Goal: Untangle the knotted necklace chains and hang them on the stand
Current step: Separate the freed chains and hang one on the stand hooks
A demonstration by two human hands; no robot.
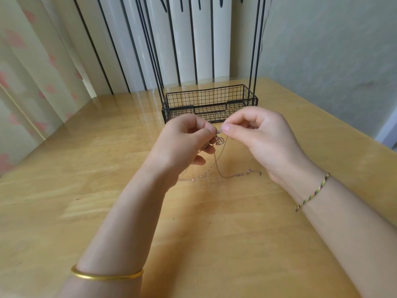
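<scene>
The left hand (184, 143) is curling its fingers and pinching the chains (236, 175) above the table (86, 168). The chains are hanging down between both hands, with their ends lying on the table. The right hand (257, 136) is pinching them too, thumb and finger tight. The stand (210, 97) is sitting just behind the hands.

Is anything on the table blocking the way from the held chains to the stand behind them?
Nothing visible does. The left hand and right hand pinch the chains just in front of the stand, whose basket base sits right behind them. The hooks up top are mostly cut off by the frame.
</scene>
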